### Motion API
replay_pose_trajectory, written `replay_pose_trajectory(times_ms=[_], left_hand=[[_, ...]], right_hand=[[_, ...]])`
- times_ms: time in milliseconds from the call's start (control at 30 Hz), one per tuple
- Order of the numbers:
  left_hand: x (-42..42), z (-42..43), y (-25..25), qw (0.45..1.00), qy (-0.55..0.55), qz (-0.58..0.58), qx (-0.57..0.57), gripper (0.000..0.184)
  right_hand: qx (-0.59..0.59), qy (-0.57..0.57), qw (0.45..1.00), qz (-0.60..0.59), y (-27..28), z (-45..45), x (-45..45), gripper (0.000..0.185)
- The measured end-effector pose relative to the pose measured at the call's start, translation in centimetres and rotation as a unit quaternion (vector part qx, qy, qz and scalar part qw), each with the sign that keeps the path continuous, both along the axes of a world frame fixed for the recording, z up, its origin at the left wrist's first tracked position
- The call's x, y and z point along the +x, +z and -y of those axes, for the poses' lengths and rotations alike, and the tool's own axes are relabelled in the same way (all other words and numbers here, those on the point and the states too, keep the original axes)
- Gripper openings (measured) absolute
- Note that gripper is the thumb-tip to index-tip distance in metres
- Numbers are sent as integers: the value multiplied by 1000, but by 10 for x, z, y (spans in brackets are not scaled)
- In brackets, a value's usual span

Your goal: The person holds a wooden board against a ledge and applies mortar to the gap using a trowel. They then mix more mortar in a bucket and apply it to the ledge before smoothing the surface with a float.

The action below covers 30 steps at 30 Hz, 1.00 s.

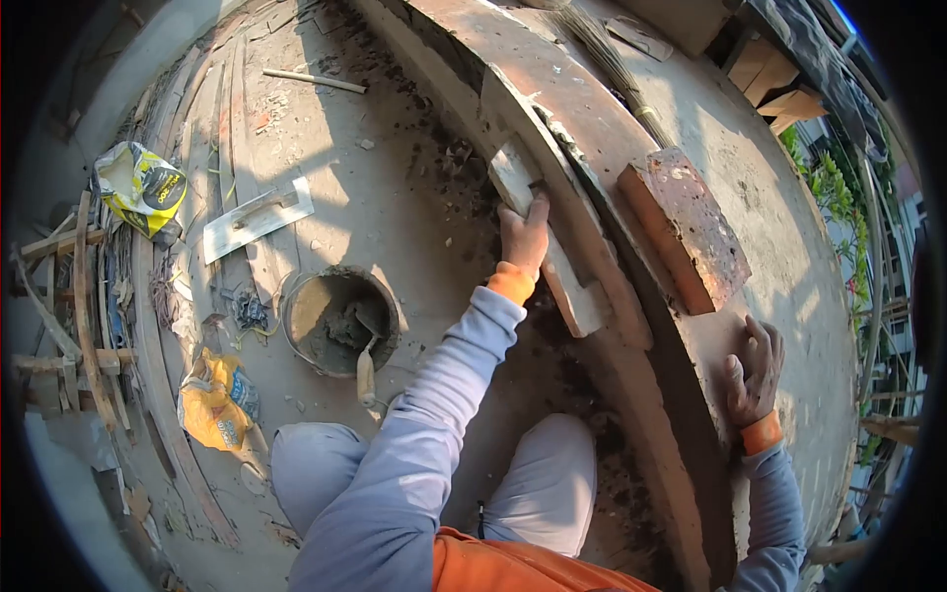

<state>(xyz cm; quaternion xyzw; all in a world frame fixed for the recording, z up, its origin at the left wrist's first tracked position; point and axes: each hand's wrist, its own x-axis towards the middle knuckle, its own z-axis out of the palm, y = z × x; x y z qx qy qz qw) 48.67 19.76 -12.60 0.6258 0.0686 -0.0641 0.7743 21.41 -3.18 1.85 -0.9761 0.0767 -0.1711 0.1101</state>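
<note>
My left hand (525,235) is closed around a wooden float (566,281), which lies against the plastered side of a low curved wall (631,286). Fresh-looking mortar covers that side in a smooth strip near the float. My right hand (756,371) rests with fingers apart on the wall's top, holding nothing. Just beyond it, a reddish brick block (691,232) sits on the wall. To my left stands a bucket (340,321) of grey mortar, with a wooden-handled trowel (365,378) leaning in it.
A steel finishing trowel (258,219) lies on the floor beyond the bucket. Left of it are a yellow-and-white bag (141,190), an orange bag (219,400) and wooden strips (158,326). A stick (314,79) lies farther off. A broom (617,69) rests beyond the wall.
</note>
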Motion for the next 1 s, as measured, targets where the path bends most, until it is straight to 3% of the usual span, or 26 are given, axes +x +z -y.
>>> replay_pose_trajectory(times_ms=[100, 200, 267, 333, 400, 467, 567, 733, 833, 933, 1000], left_hand=[[92, -19, -22, 999, -16, -19, -26, 58], [94, -21, -33, 999, -34, -33, -8, 61], [26, -9, -15, 995, -38, -77, -43, 61], [-69, 8, 1, 997, -43, -60, -26, 58], [-156, 32, -11, 993, -59, -1, -103, 55], [-190, 37, 0, 991, -67, 14, -116, 56], [-130, 32, 2, 992, -4, -3, -125, 56], [87, -22, 11, 999, 13, -32, -36, 60], [188, -44, -32, 996, -32, -81, 14, 71], [168, -34, -32, 997, -4, -59, -45, 63], [96, -20, -19, 992, -37, -12, -122, 67]], right_hand=[[-9, 3, 1000, -2, 0, -1, 0, 62], [-5, 3, 1000, -2, 1, -3, 1, 62], [-4, -4, 1000, -2, 4, -1, -2, 62], [3, -2, 1000, -5, 2, -1, -2, 61], [2, 3, 1000, -2, 2, 0, -4, 61], [-6, 10, 1000, 3, 1, 0, -2, 61], [6, 2, 1000, 12, -2, 3, -1, 64], [15, -21, 1000, -7, -1, 0, 0, 70], [7, -17, 1000, -9, -1, 3, 2, 72], [7, -20, 1000, -3, 2, 4, 0, 73], [5, -15, 1000, 0, 1, 3, -1, 73]])
